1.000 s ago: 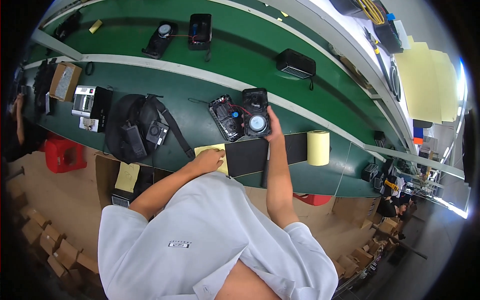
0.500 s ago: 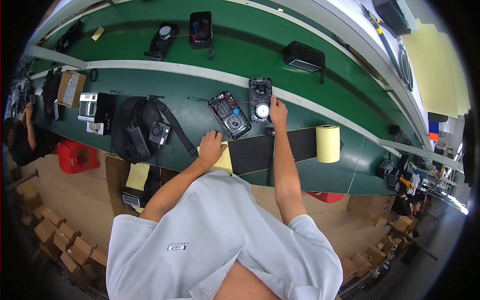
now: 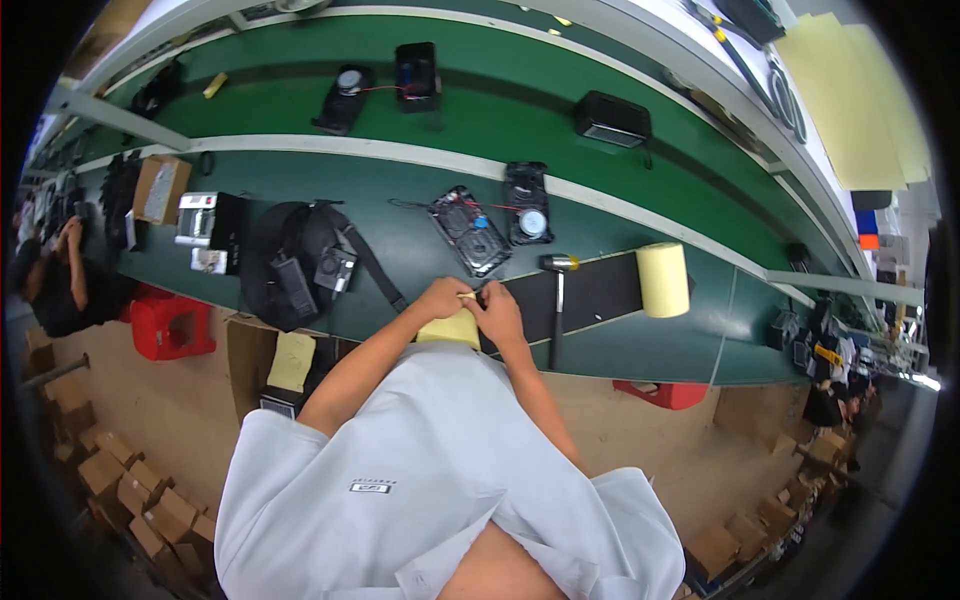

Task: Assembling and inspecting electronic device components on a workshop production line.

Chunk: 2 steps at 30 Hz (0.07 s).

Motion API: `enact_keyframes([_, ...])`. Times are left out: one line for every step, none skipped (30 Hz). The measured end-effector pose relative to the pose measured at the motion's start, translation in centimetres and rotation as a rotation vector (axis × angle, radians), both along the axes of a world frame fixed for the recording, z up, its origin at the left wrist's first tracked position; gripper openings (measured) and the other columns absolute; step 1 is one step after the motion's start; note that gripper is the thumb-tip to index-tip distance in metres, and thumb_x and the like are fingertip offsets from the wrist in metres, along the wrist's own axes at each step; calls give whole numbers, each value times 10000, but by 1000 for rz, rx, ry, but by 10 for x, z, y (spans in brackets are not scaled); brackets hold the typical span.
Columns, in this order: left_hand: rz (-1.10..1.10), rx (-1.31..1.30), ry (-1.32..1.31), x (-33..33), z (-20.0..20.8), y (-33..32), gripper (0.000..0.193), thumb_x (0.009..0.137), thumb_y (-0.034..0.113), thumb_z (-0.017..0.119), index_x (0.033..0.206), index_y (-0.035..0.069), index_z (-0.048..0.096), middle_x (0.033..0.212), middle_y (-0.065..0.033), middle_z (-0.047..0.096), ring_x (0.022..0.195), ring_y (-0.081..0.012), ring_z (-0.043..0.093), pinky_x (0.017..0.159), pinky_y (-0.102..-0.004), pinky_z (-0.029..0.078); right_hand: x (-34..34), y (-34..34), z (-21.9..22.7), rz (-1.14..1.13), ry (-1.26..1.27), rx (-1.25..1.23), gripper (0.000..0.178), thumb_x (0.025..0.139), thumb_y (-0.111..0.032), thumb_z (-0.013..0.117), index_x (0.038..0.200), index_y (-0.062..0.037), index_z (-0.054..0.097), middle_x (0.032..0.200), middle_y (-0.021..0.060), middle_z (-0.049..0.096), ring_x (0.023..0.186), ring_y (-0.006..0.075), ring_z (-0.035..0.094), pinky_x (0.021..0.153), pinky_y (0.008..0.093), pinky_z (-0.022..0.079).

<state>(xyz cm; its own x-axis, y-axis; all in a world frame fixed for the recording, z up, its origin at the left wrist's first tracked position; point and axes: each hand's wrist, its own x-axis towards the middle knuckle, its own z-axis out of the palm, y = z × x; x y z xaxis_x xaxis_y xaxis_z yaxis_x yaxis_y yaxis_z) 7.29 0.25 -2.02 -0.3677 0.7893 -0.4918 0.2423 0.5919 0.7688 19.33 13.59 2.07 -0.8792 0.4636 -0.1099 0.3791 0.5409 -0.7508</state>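
My left hand [image 3: 438, 299] and my right hand [image 3: 499, 315] meet at the near edge of the bench. Their fingers pinch a small pale yellow piece [image 3: 467, 295], partly hidden by the fingertips. Beneath them a yellow sheet [image 3: 449, 331] lies at the left end of a black mat [image 3: 595, 292]. Just beyond the hands rests an opened black casing half [image 3: 470, 232] with a blue round part. A red wire joins it to a second black half [image 3: 527, 205] with a white round speaker [image 3: 532, 223]. Across the mat lies a hammer [image 3: 557, 312], to the right of my right hand.
A yellow roll [image 3: 664, 281] stands on the mat's right end. To the left are a black backpack [image 3: 290, 262], a white-and-black device [image 3: 213, 222] and a cardboard box [image 3: 160, 190]. A raised green shelf [image 3: 490, 75] behind holds more black casings. A person [image 3: 65, 275] sits far left.
My right hand has left the speaker half and come back toward me, beside the left hand. Both hands now pinch the small yellow piece. The hammer is now uncovered.
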Motion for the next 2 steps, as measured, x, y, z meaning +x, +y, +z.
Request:
enact_keyframes([0,64,53,3,1,-2,243,794,205,664,985,73,738,988,-196,716,919,-342,683,830,-424,525,-5,-10,-1,31,-108,93,360,829,-312,752,779,-2,576,718,195,615,636,304,612,615,426,475])
enact_keyframes([50,37,86,-15,4,-30,243,794,205,664,985,73,738,988,-196,716,919,-342,683,830,-424,525,-13,-6,2,75,-328,-4,389,795,-371,781,855,-21,621,817,204,660,733,301,656,649,421,496])
